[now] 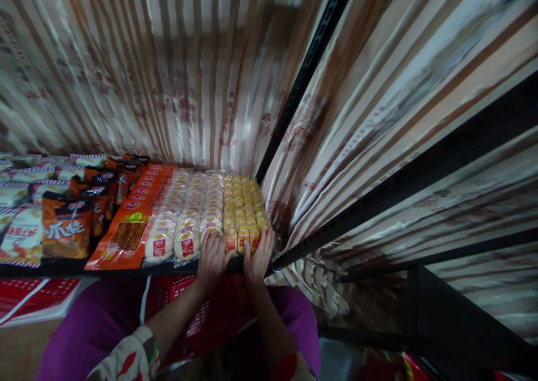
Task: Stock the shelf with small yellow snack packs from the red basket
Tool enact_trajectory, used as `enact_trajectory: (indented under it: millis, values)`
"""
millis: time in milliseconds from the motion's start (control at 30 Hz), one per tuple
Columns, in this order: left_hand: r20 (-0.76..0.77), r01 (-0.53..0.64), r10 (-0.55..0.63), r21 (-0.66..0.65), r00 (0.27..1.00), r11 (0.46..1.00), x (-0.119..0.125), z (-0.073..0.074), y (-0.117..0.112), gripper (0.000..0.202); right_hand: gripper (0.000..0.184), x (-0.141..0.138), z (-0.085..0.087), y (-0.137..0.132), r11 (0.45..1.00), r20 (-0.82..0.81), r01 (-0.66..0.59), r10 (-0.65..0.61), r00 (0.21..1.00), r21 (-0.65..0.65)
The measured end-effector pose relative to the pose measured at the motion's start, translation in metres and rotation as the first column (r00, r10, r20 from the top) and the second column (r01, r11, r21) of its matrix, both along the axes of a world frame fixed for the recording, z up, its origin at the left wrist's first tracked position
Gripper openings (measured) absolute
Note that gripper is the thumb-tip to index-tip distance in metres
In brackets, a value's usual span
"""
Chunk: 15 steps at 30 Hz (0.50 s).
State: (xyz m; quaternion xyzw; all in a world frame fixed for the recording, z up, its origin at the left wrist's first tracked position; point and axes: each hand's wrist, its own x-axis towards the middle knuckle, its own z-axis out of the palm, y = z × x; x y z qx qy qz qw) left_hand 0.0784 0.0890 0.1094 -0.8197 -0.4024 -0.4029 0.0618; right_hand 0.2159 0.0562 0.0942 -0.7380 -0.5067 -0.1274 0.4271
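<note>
My left hand (213, 256) lies over the front ends of the rows at the shelf edge, between the round white cakes (186, 240) in clear wrap and the yellow-wrapped snacks (242, 201). Its fingers are extended and slightly apart, with the thumb against the nearest yellow pack. At the right end of the same rows, my right hand (258, 258) has its thumb and fingers on either side of a front yellow-wrapped snack. The fingers partly cover that pack. Each yellow column runs back toward the curtain.
Flat orange snack packs (120, 246), orange-black bags (67, 227) and pale bags (21, 235) line the dark shelf (50, 269) to the left. A black upright post (294, 101) rises at the back corner. Striped curtain (202, 78) hangs behind. A red basket (168, 288) sits below.
</note>
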Motion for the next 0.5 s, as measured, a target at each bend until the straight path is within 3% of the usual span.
enact_trajectory:
  millis: [267,500]
  values:
    - [0.008,0.010,-0.010,0.023,1.000,1.000,-0.013,-0.013,-0.027,0.022,0.043,-0.010,-0.005,-0.023,0.995,0.117,-0.102,0.102,0.988,-0.004]
    - [-0.031,0.077,-0.078,-0.034,0.996,0.996,-0.016,-0.008,-0.028,0.021,0.032,-0.028,-0.008,-0.038,0.969,0.160,-0.240,0.247,0.956,-0.063]
